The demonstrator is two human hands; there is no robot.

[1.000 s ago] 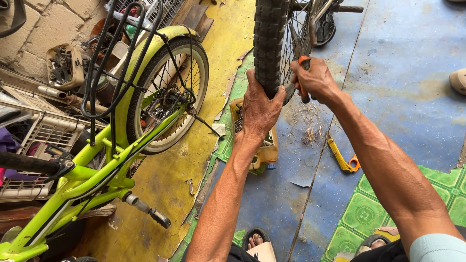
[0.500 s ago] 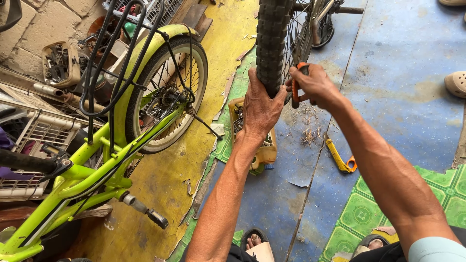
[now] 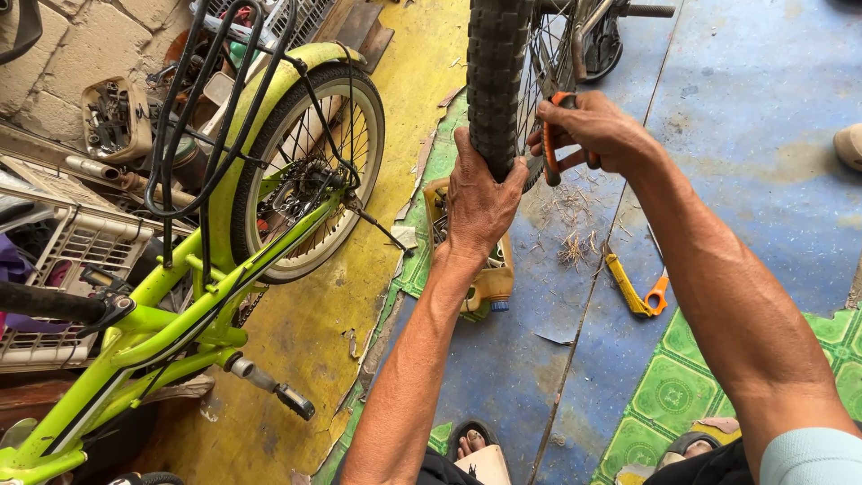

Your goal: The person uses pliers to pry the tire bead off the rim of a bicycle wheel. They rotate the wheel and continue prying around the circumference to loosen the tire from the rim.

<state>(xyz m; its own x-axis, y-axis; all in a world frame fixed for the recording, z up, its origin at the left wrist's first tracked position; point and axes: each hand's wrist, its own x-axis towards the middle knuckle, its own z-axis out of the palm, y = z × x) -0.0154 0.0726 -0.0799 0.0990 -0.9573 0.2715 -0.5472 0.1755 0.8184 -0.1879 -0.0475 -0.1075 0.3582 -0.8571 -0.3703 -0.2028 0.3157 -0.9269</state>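
Tyre: a black knobby rubber bicycle tyre (image 3: 496, 81) on a spoked wheel, standing upright at the top centre of the view, above the blue floor (image 3: 745, 117).
Left hand: the left hand (image 3: 480, 193) wraps the tyre's tread from below, fingers curled tight around it.
Right hand: the right hand (image 3: 597, 130) sits just right of the tyre by the spokes, fingers closed around an orange-handled tool (image 3: 549, 144).
Floor items: a yellow and orange hand tool (image 3: 639, 289) lies on the blue floor, right of a cut-open yellow plastic jug (image 3: 485, 283) under the left wrist.
Left side: a lime-green bicycle (image 3: 180, 296) with a black rear rack stands on the yellow floor (image 3: 305, 359), well apart from the hands.
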